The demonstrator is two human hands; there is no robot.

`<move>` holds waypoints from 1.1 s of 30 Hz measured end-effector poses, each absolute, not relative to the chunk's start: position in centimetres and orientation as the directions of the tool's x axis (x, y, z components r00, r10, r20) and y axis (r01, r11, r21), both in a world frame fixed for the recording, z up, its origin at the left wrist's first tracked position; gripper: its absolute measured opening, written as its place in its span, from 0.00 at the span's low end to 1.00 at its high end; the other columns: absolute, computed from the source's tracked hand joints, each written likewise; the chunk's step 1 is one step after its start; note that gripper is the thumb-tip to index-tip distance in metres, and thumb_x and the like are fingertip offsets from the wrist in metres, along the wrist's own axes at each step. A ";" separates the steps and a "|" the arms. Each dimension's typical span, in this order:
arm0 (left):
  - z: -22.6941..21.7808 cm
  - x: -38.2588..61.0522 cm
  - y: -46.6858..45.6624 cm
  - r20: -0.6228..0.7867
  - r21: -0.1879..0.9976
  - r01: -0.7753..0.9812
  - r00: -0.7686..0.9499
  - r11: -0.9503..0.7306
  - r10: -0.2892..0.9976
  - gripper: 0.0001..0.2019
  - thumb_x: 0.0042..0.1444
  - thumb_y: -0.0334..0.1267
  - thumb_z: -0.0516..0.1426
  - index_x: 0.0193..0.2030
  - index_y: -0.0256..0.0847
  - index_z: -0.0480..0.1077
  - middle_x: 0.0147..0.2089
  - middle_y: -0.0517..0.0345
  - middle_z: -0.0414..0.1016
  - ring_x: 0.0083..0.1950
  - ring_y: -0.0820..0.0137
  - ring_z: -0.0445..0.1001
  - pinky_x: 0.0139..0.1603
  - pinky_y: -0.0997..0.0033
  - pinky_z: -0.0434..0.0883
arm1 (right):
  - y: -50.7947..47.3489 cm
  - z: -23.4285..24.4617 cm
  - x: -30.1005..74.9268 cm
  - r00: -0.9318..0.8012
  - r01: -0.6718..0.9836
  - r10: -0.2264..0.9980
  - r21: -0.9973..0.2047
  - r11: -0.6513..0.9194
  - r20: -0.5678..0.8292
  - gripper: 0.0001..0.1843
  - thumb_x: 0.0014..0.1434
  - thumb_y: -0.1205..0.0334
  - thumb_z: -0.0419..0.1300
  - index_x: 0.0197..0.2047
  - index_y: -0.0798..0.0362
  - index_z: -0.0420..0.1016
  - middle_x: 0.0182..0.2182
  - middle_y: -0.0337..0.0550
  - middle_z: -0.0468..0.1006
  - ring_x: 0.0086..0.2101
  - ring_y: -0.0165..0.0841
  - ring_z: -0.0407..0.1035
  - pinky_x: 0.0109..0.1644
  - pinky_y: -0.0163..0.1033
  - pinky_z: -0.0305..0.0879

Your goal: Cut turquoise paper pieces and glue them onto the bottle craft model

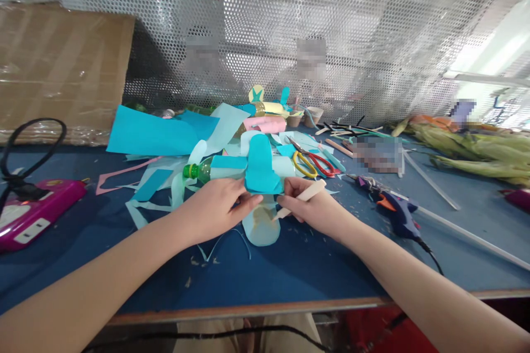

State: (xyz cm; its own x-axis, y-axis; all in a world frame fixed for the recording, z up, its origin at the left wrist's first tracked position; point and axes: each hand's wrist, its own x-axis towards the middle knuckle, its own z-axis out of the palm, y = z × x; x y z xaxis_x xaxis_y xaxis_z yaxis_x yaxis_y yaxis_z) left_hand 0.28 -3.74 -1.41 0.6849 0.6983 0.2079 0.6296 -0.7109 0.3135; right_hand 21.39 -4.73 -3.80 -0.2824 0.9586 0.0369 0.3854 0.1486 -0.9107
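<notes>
A green-necked plastic bottle (201, 171) lies on its side, wrapped in pale and bright blue paper. A bright blue rounded paper strip (260, 162) crosses over it, and a pale blue rounded end (261, 231) with a brownish smear extends toward me. My left hand (226, 202) is closed at the bottle's near side; its thumb lies over the pale end and some fingertips are hidden by the blue paper. My right hand (304, 204) pinches a cream-coloured, pen-like stick (310, 191), tilted with its tip down at the right edge of the pale end.
Red-and-yellow-handled scissors (315, 162) lie behind my right hand. A blue glue gun (399, 214) with its cord is at right, a magenta power strip (45, 207) at left. Paper sheets (153, 132), a cardboard sheet (62, 71) and corn husks (467, 146) lie farther back.
</notes>
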 end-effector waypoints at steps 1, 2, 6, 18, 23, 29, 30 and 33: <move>-1.4 0.3 -3.7 0.207 0.312 0.630 0.685 -0.711 0.698 0.13 0.67 0.44 0.45 0.45 0.40 0.66 0.30 0.58 0.72 0.30 0.67 0.71 0.28 0.71 0.62 | -4.7 -3.8 21.4 -0.286 0.388 0.957 -0.909 0.152 0.038 0.12 0.49 0.64 0.57 0.21 0.49 0.56 0.11 0.27 0.59 0.15 0.23 0.52 0.20 0.31 0.46; -1.5 0.3 -3.7 0.208 0.309 0.630 0.686 -0.712 0.697 0.13 0.67 0.44 0.45 0.45 0.40 0.66 0.30 0.58 0.72 0.30 0.67 0.71 0.28 0.71 0.62 | -4.7 -3.8 21.4 -0.292 0.390 0.956 -0.907 0.157 0.040 0.12 0.49 0.64 0.57 0.21 0.49 0.56 0.11 0.27 0.59 0.15 0.23 0.52 0.20 0.31 0.46; -1.5 0.3 -3.6 0.212 0.311 0.629 0.685 -0.713 0.697 0.13 0.67 0.44 0.45 0.43 0.40 0.66 0.30 0.58 0.72 0.30 0.67 0.71 0.29 0.71 0.62 | -4.7 -3.8 21.4 -0.286 0.390 0.957 -0.907 0.156 0.042 0.12 0.49 0.65 0.57 0.21 0.50 0.56 0.11 0.27 0.59 0.15 0.23 0.52 0.20 0.31 0.46; -1.6 0.2 -3.6 0.207 0.343 0.629 0.674 -0.698 0.709 0.13 0.67 0.45 0.46 0.45 0.40 0.66 0.32 0.57 0.74 0.31 0.66 0.73 0.29 0.71 0.64 | -4.3 -4.5 21.4 -0.144 0.319 0.977 -0.928 0.195 0.156 0.15 0.50 0.55 0.64 0.27 0.49 0.59 0.19 0.30 0.64 0.21 0.26 0.57 0.25 0.34 0.54; -1.7 0.3 -3.6 0.209 0.333 0.627 0.679 -0.704 0.703 0.14 0.67 0.45 0.45 0.45 0.39 0.67 0.33 0.55 0.75 0.32 0.66 0.73 0.31 0.70 0.65 | -4.5 -4.5 21.3 -0.197 0.370 0.968 -0.903 0.220 0.155 0.15 0.51 0.54 0.63 0.27 0.49 0.60 0.20 0.31 0.65 0.21 0.26 0.58 0.25 0.34 0.52; -1.6 0.2 -3.6 0.215 0.345 0.611 0.688 -0.713 0.694 0.14 0.67 0.44 0.46 0.48 0.39 0.67 0.31 0.57 0.73 0.30 0.67 0.71 0.29 0.71 0.64 | -4.7 -4.2 21.3 -0.175 0.405 0.968 -0.882 0.239 0.182 0.15 0.53 0.51 0.61 0.26 0.49 0.60 0.18 0.30 0.63 0.20 0.26 0.54 0.23 0.34 0.49; -1.6 0.2 -3.6 0.216 0.342 0.612 0.687 -0.713 0.693 0.15 0.67 0.44 0.45 0.48 0.39 0.67 0.31 0.57 0.74 0.31 0.67 0.72 0.30 0.70 0.64 | -4.8 -4.1 21.3 -0.183 0.406 0.964 -0.878 0.252 0.192 0.16 0.53 0.51 0.61 0.26 0.49 0.60 0.18 0.30 0.63 0.20 0.26 0.54 0.24 0.34 0.49; -1.6 0.2 -3.6 0.212 0.336 0.617 0.687 -0.712 0.695 0.16 0.67 0.45 0.45 0.48 0.39 0.68 0.34 0.54 0.75 0.33 0.65 0.73 0.30 0.70 0.64 | -4.9 -4.0 21.3 -0.213 0.429 0.960 -0.865 0.260 0.183 0.14 0.57 0.51 0.57 0.27 0.49 0.60 0.18 0.31 0.65 0.21 0.28 0.59 0.26 0.35 0.53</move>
State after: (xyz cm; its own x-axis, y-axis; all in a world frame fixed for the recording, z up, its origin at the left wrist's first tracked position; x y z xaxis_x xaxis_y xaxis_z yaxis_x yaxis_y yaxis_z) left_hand 0.23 -3.61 -1.59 0.6873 0.6949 0.2117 0.6166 -0.7121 0.3358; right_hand 21.34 -4.94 -3.97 -0.2134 0.9597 0.1829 0.4287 0.2602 -0.8652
